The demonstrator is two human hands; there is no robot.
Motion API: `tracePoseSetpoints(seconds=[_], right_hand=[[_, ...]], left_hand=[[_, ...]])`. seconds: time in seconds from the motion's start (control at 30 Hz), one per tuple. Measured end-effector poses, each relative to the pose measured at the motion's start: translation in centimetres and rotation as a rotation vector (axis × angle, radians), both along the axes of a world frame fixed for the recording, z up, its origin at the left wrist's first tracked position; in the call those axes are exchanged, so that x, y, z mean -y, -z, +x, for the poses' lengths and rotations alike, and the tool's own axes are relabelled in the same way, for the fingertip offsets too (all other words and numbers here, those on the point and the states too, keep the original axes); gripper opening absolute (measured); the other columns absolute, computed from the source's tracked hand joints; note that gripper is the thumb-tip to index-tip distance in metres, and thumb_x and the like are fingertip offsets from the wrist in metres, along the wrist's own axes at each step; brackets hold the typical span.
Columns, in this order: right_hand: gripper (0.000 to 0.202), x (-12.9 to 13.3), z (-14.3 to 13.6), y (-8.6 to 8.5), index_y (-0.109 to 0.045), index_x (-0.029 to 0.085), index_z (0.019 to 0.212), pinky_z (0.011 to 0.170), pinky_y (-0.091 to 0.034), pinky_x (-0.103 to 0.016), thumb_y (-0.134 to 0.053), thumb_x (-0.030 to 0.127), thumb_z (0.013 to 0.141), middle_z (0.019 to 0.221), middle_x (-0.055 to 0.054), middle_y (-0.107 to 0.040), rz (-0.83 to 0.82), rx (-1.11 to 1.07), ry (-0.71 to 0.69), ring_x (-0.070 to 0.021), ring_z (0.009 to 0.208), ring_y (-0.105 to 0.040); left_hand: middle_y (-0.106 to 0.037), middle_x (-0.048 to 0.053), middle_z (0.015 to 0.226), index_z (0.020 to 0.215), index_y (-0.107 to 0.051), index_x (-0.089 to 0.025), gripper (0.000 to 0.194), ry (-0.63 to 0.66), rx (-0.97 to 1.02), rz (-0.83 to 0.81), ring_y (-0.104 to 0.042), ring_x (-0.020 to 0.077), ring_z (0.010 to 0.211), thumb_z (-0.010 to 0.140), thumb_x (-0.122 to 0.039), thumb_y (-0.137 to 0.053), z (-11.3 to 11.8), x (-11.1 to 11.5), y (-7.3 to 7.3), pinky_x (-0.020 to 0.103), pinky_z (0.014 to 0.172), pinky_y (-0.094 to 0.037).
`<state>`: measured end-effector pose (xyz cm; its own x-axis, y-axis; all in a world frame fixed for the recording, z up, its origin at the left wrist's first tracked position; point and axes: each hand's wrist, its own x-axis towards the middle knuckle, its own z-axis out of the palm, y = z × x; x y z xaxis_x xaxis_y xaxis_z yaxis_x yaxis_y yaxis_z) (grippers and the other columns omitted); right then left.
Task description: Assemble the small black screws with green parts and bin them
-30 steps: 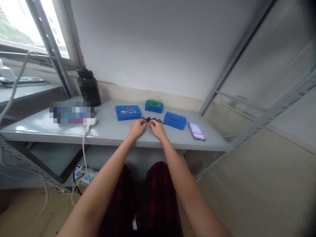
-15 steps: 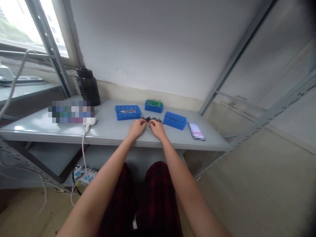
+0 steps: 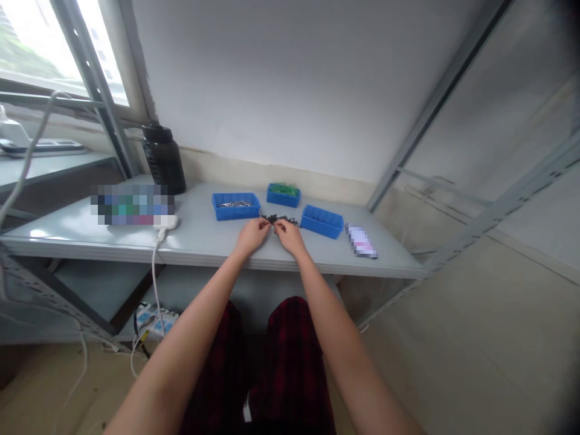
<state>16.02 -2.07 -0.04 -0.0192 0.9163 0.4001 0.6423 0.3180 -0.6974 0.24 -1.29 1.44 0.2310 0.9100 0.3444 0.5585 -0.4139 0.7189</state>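
Note:
My left hand and my right hand meet almost fingertip to fingertip over the grey table. The fingers of each are pinched, and whatever they hold is too small to make out. Just beyond the fingertips lies a loose pile of small black parts. Behind my left hand stands a blue bin with thin silvery metal pieces inside. A second blue bin, farther back, holds green pieces. To the right of my right hand is a third blue bin, with no contents visible.
A dark bottle stands at the back left, near a blurred-out object and a white charger whose cable hangs over the front edge. A phone lies at the right. Metal shelf posts rise at both ends.
The view has shifted very slightly. Both hands stay pinched together at the same spot by the black parts, with no clear movement.

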Motion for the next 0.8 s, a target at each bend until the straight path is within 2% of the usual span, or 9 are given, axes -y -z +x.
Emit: tracePoseSetpoints(seconds=[0.8], right_hand=[[0.02, 0.06, -0.01, -0.14, -0.071, 0.021, 0.098, 0.083, -0.048, -0.03, -0.052, 0.024, 0.093, 0.086, -0.005, -0.075, 0.0, -0.002, -0.011, -0.0188, 0.084, -0.068]], left_hand=[[-0.075, 0.011, 0.096, 0.095, -0.075, -0.016, 0.027, 0.011, 0.012, 0.0, -0.066, 0.0251, 0.089, 0.089, -0.027, -0.051, -0.09, -0.15, 0.13, 0.033, 0.082, -0.047]])
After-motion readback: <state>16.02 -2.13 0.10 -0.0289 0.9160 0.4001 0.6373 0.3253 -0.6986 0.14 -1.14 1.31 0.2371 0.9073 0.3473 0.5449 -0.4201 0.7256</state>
